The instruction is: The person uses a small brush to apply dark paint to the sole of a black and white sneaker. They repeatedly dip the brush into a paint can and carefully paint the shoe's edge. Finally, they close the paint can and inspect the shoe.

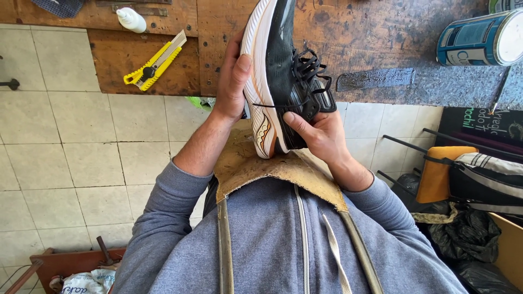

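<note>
The person holds a black running shoe point(280, 76) with a white sole upright between both hands, heel resting on the leather apron point(245, 163) at the chest. The left hand point(233, 81) wraps the sole from nine o'clock, thumb pressed on its edge. The right hand point(318, 130) clasps the laced upper from four o'clock. A yellow utility knife point(155, 62) lies on the wooden bench point(370, 38) at ten o'clock, well apart.

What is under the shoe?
A worn leather apron lies under the shoe's heel; both hands grip its sides. The lap beneath is hidden.
</note>
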